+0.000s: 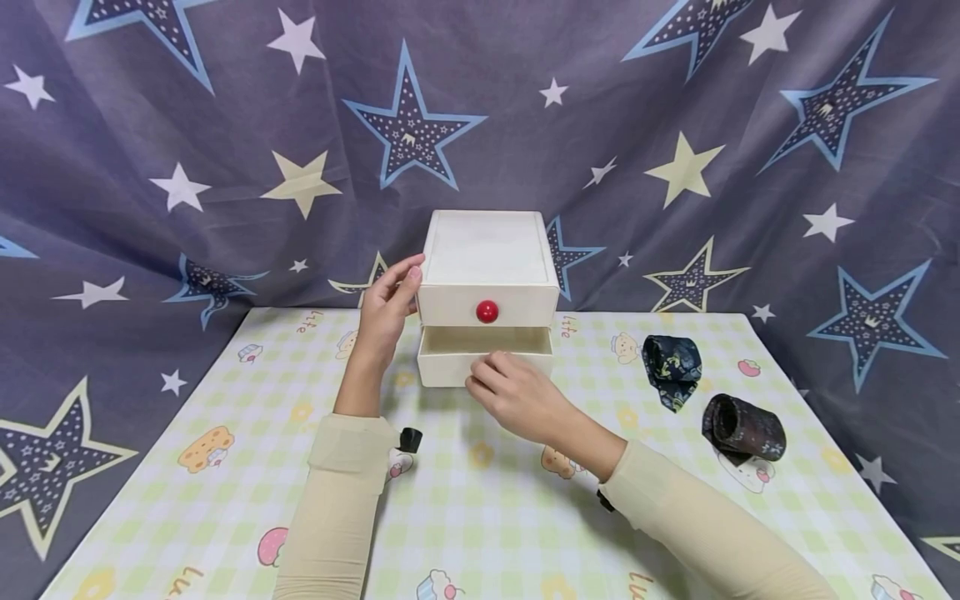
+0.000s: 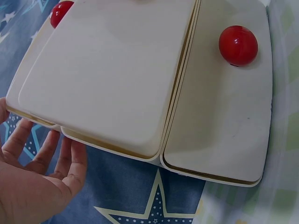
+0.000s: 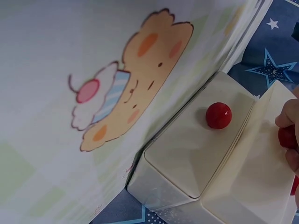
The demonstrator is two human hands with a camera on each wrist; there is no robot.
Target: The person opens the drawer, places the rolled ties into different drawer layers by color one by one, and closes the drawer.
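A white three-drawer box (image 1: 487,246) stands at the back middle of the table, with a red knob (image 1: 487,312) on its top drawer. The middle drawer (image 1: 447,369) is pulled out, and the part of its inside seen from the head looks bare. My right hand (image 1: 517,396) pinches this drawer's red knob (image 3: 286,136), mostly hidden by the fingers. Below it, the bottom drawer (image 3: 187,144) is closed, its own red knob (image 2: 238,45) showing in both wrist views. My left hand (image 1: 384,317) rests against the box's left side, fingers extended.
Two rolled dark patterned neckties lie to the right: a navy necktie (image 1: 672,367) and a brownish-black necktie (image 1: 746,427) nearer me. A checked cartoon-print cloth (image 1: 225,517) covers the table. Behind the box hangs a star-print curtain (image 1: 487,67).
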